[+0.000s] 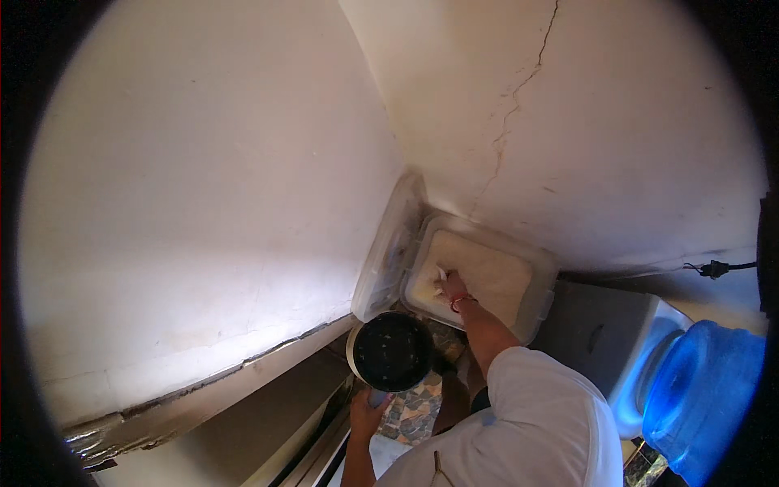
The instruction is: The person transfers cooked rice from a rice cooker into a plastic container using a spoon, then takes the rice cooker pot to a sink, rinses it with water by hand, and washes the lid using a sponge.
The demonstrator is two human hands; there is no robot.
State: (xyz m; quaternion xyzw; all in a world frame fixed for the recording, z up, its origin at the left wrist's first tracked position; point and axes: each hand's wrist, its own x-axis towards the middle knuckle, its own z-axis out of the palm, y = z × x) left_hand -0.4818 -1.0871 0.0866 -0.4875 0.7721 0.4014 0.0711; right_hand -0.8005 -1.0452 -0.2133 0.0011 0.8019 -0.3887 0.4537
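My left hand [367, 414] grips the handle of a dark-coated cooking pot [394, 352] with a pale outside. The pot is held beside the near left corner of a clear plastic storage bin [541, 292]. Pale grain [487, 268], which looks like rice, fills much of the bin. Inside it, my right hand [451, 285] reaches down to the grain and holds a small white object [441, 274], possibly a cup or scoop. My fingers and the grain partly hide that object. A red bracelet [462, 298] circles my right wrist.
A clear plastic lid [386, 249] leans against the left wall, beside the bin. To the right stands a water dispenser [590, 335] with a large blue bottle [706, 395]. A plug [715, 269] hangs by the cracked wall [608, 152]. Patterned stone-look flooring [414, 411] shows below.
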